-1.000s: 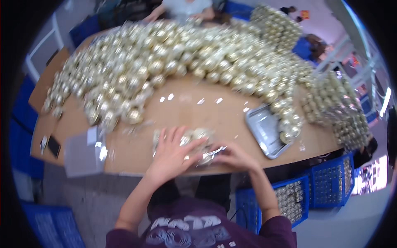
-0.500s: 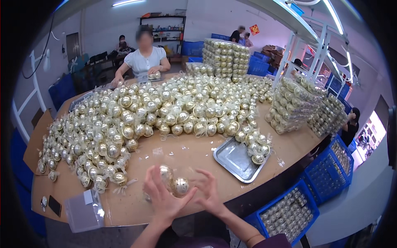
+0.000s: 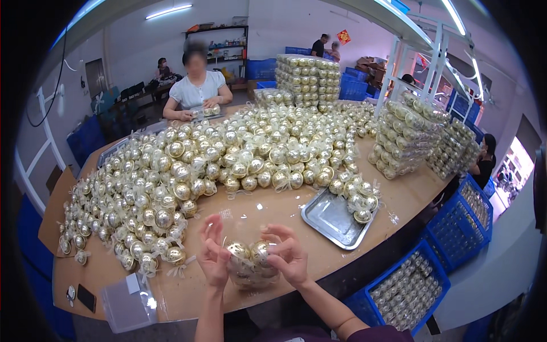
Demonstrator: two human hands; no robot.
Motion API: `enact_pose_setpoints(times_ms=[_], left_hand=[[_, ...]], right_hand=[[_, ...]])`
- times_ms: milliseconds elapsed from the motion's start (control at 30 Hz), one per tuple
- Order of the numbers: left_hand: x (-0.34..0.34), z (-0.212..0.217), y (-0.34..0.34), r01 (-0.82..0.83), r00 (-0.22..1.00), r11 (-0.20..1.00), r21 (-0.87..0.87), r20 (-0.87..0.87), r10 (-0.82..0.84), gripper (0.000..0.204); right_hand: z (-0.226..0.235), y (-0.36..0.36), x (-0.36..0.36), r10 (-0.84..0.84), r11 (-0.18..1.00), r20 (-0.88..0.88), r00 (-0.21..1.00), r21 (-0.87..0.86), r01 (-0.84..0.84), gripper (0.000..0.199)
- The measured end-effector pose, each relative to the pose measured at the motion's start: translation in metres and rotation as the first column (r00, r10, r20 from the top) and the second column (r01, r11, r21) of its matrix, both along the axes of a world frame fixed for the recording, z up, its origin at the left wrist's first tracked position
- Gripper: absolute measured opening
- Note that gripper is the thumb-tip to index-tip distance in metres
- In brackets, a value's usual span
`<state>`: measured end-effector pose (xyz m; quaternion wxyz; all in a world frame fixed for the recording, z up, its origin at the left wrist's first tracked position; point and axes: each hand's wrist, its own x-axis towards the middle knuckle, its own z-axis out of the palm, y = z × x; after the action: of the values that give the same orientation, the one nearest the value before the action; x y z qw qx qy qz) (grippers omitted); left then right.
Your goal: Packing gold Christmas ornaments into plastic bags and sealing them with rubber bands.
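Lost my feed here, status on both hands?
Left hand and right hand both gripping clear pack of gold balls above table edge. Loose ball heap beyond, metal tray right; nothing between.

We cannot see the lower part of the clear pack of gold balls (image 3: 250, 263), because our left hand (image 3: 213, 256) and right hand (image 3: 289, 259) cover its sides. Our forearms are cut by the lower edge. The co-worker's face is blurred.

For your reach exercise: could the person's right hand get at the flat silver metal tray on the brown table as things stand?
Probably yes: the right hand lies just left of the flat silver metal tray, with bare brown table between, though it holds a clear packet of gold balls.
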<state>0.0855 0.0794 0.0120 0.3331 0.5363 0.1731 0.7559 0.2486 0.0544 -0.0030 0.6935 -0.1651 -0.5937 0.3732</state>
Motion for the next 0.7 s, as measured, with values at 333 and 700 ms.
enact_pose_setpoints(times_ms=[333,700], left_hand=[[0.004,-0.001,-0.009,-0.048,0.997,0.993,-0.107,0.057,0.054,0.035],[-0.005,0.009,-0.022,0.077,0.997,0.988,-0.134,0.029,-0.074,0.027]], right_hand=[[0.003,-0.009,-0.012,-0.285,0.958,0.099,0.953,0.065,0.280,0.015],[0.045,-0.012,-0.011,-0.060,0.945,-0.141,0.988,-0.326,0.011,0.015]])
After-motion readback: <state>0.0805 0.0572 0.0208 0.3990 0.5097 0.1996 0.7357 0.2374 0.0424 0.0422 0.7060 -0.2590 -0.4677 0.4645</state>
